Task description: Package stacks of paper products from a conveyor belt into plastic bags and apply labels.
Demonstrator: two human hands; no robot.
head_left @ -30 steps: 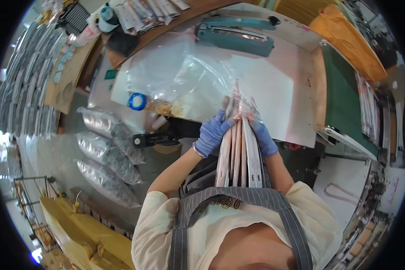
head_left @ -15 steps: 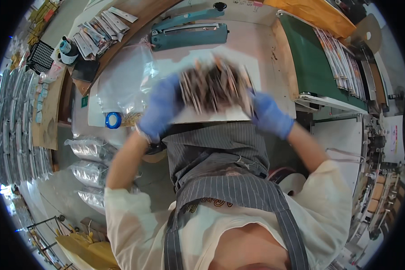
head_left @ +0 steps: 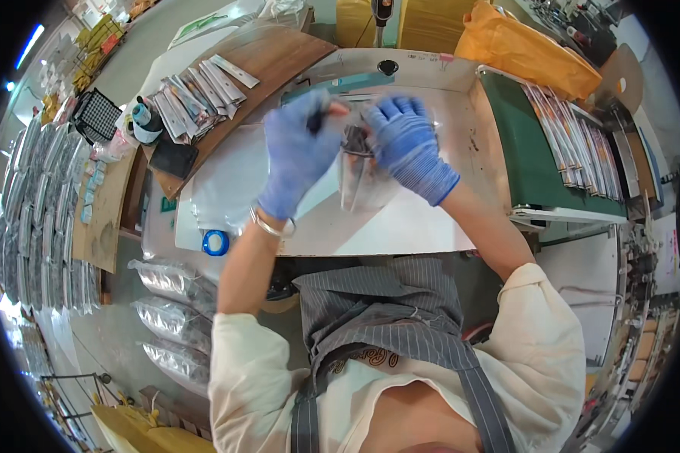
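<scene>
Blue knit gloves on both hands (head_left: 298,155) (head_left: 404,143), cream short sleeves, grey striped apron, wrist bangle.

A pale bench (head_left: 400,234) fills the middle, with a brown wooden board (head_left: 272,68) lying across its far corner at eleven o'clock and a green conveyor belt (head_left: 533,162) running alongside at two o'clock. Grey concrete floor (head_left: 121,332) spreads toward eight o'clock, where filled clear sacks (head_left: 170,279) lie in a row beside racks of packets (head_left: 34,226) at nine o'clock. Orange-yellow bags (head_left: 529,49) pile up at one o'clock, and a bright strip light (head_left: 30,45) glows at ten o'clock.
</scene>
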